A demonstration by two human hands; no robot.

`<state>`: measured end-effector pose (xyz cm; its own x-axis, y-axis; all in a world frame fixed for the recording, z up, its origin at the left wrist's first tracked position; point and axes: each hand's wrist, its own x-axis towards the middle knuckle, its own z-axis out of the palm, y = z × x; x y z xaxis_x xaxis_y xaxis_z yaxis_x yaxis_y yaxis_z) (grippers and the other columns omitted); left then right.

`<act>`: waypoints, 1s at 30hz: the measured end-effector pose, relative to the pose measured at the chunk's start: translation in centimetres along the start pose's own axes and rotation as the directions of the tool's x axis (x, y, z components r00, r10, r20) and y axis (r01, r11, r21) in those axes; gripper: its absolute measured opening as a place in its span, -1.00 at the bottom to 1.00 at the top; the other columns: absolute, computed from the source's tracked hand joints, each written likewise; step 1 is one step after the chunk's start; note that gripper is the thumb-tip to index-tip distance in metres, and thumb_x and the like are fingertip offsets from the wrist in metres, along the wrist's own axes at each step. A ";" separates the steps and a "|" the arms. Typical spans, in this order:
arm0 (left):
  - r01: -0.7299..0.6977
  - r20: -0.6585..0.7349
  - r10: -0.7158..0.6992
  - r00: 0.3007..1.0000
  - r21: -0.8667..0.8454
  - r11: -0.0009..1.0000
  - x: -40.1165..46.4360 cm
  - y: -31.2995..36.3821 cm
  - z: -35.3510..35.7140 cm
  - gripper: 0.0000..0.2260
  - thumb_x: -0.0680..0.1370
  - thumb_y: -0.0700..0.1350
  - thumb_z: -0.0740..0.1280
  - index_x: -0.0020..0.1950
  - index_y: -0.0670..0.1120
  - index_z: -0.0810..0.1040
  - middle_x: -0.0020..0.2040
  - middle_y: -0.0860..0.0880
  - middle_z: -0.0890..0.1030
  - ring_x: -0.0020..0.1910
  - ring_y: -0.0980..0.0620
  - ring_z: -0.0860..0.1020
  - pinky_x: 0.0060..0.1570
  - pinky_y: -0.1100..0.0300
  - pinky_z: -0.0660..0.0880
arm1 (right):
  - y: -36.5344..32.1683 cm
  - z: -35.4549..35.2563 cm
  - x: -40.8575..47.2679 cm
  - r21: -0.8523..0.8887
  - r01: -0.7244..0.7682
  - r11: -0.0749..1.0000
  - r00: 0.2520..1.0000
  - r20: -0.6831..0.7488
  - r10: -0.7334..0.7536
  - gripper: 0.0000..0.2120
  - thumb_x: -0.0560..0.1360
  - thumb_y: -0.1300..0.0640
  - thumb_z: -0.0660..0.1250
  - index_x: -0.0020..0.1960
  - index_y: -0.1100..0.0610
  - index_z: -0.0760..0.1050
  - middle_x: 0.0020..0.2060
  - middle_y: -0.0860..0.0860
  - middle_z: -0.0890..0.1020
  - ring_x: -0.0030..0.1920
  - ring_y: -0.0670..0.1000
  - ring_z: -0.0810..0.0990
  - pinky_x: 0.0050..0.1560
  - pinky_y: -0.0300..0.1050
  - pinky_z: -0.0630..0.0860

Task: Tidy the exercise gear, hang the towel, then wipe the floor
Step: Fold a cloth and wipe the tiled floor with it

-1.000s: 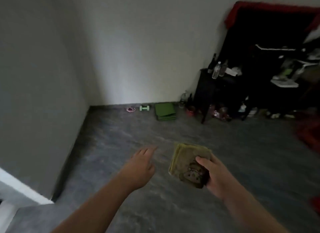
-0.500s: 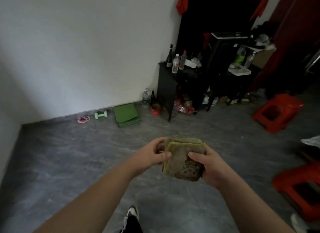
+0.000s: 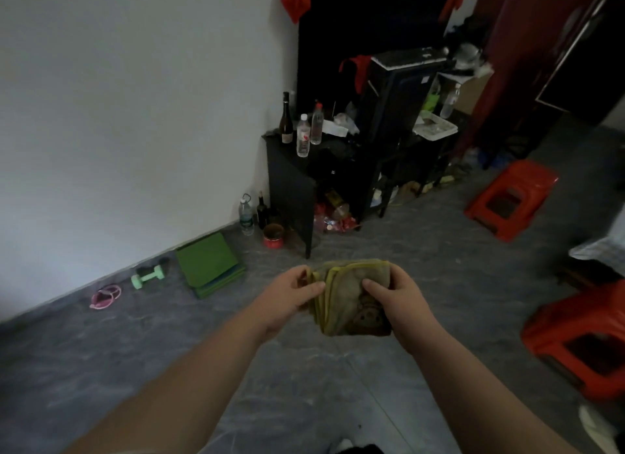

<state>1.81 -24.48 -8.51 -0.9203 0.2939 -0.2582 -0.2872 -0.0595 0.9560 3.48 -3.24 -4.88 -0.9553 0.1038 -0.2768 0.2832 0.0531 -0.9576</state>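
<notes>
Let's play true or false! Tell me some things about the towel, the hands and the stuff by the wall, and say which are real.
1. Both hands hold the folded towel. True: the left hand and right hand grip its sides.
2. The green dumbbell is on the black table. False: it lies on the floor by the wall.
3. The folded green mat lies beside the dumbbell. True.
4. The stools are blue. False: the stool is red.

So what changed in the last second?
The left hand, open and apart a second ago, has come in and now grips the towel's left edge. The right hand holds it as before, folded. The view swung right.
</notes>
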 end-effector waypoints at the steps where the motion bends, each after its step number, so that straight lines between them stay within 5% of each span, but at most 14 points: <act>1: 0.017 -0.012 -0.017 1.000 -0.028 0.999 1.8 0.4 -0.2 -0.87 0.56 -0.11 0.41 0.07 -0.10 0.57 0.02 -0.12 0.68 0.05 -0.13 0.65 0.07 -0.08 0.59 | -0.1 0.2 1.8 -0.052 0.010 0.999 0.999 -0.043 -0.012 -0.69 0.50 0.16 0.43 0.20 0.01 0.48 0.07 0.05 0.66 0.04 0.05 0.67 0.11 0.15 0.61; 7: 0.000 -0.104 -0.010 0.995 -0.098 0.995 14.0 2.6 -0.3 -0.83 0.58 -0.12 0.37 0.16 -0.10 0.55 0.10 -0.20 0.66 0.09 -0.21 0.65 0.06 -0.26 0.58 | -1.4 1.3 13.2 -0.311 0.060 0.948 0.985 -0.133 -0.106 -0.37 0.51 0.03 0.43 0.46 0.01 0.19 0.33 0.03 0.44 0.31 0.03 0.46 0.33 0.06 0.46; 11: -0.001 -0.168 -0.018 0.986 -0.112 0.994 22.5 4.8 -0.6 -0.84 0.59 -0.17 0.36 0.14 -0.17 0.51 0.10 -0.26 0.62 0.04 -0.23 0.64 -0.09 -0.17 0.61 | -2.6 2.0 20.4 -0.341 0.217 0.915 0.971 0.174 -0.166 -0.33 0.57 -0.03 0.32 0.58 -0.05 0.09 0.37 -0.14 0.37 0.38 -0.12 0.35 0.38 -0.12 0.35; 13: 0.003 -0.194 -0.027 0.981 -0.125 0.992 26.0 5.9 -0.9 -0.85 0.60 -0.18 0.34 0.15 -0.15 0.50 0.11 -0.23 0.63 0.07 -0.21 0.64 -0.10 -0.10 0.60 | -3.2 2.2 24.2 -0.259 0.205 0.944 0.960 0.242 -0.142 -0.38 0.58 0.09 0.33 0.56 -0.06 0.15 0.32 -0.22 0.40 0.31 -0.18 0.42 0.33 -0.16 0.40; 15: 0.013 -0.221 -0.047 0.974 -0.154 0.988 29.0 6.9 -1.4 -0.85 0.61 -0.18 0.33 0.17 -0.14 0.51 0.11 -0.20 0.65 0.08 -0.16 0.65 -0.09 -0.08 0.61 | -3.6 2.2 28.3 0.010 0.097 0.995 0.983 0.156 -0.098 -0.50 0.57 0.25 0.30 0.46 0.00 0.31 0.27 -0.15 0.53 0.24 -0.14 0.54 0.27 -0.08 0.51; 17: 0.024 -0.228 -0.066 0.971 -0.183 0.983 31.4 7.7 -2.0 -0.83 0.61 -0.17 0.32 0.20 -0.13 0.52 0.12 -0.17 0.66 0.10 -0.13 0.65 -0.04 -0.10 0.61 | -4.2 2.3 32.1 0.271 -0.068 0.960 0.993 0.109 0.040 -0.61 0.57 0.35 0.27 0.33 0.08 0.37 0.19 -0.06 0.58 0.19 -0.05 0.60 0.24 0.02 0.55; 20: 0.060 -0.218 -0.103 0.970 -0.196 0.979 34.8 8.2 -3.2 -0.79 0.62 -0.14 0.32 0.25 -0.11 0.55 0.14 -0.15 0.67 0.13 -0.14 0.64 0.09 -0.17 0.58 | -5.2 2.5 36.8 0.393 -0.224 0.892 0.974 0.125 0.190 -0.73 0.55 0.42 0.23 0.21 0.24 0.50 0.08 0.16 0.68 0.10 0.15 0.66 0.21 0.14 0.56; 25: 0.101 -0.271 -0.168 0.948 -0.242 0.965 40.5 8.5 -5.2 -0.81 0.62 -0.17 0.32 0.21 -0.15 0.58 0.10 -0.18 0.68 0.09 -0.17 0.66 -0.05 -0.09 0.62 | -6.1 3.3 42.6 0.333 -0.174 0.927 0.976 -0.063 0.206 -0.65 0.50 0.46 0.17 0.14 0.19 0.58 0.00 0.18 0.70 0.05 0.16 0.68 0.15 0.13 0.60; 30: 0.137 -0.272 -0.203 0.941 -0.245 0.960 47.2 8.8 -8.7 -0.81 0.63 -0.12 0.31 0.19 -0.13 0.60 0.09 -0.21 0.68 0.06 -0.20 0.67 0.07 -0.25 0.58 | -8.4 5.7 47.5 0.041 0.066 0.997 0.996 -0.060 -0.064 -0.59 0.57 0.37 0.18 0.25 -0.01 0.56 0.09 -0.07 0.68 0.10 -0.12 0.65 0.16 -0.10 0.59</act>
<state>-46.46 -19.43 -13.45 -0.8795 0.0293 -0.4750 -0.4665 -0.2508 0.8482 -44.76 -4.44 -10.43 -0.9647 0.1592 -0.2097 0.2153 0.0188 -0.9764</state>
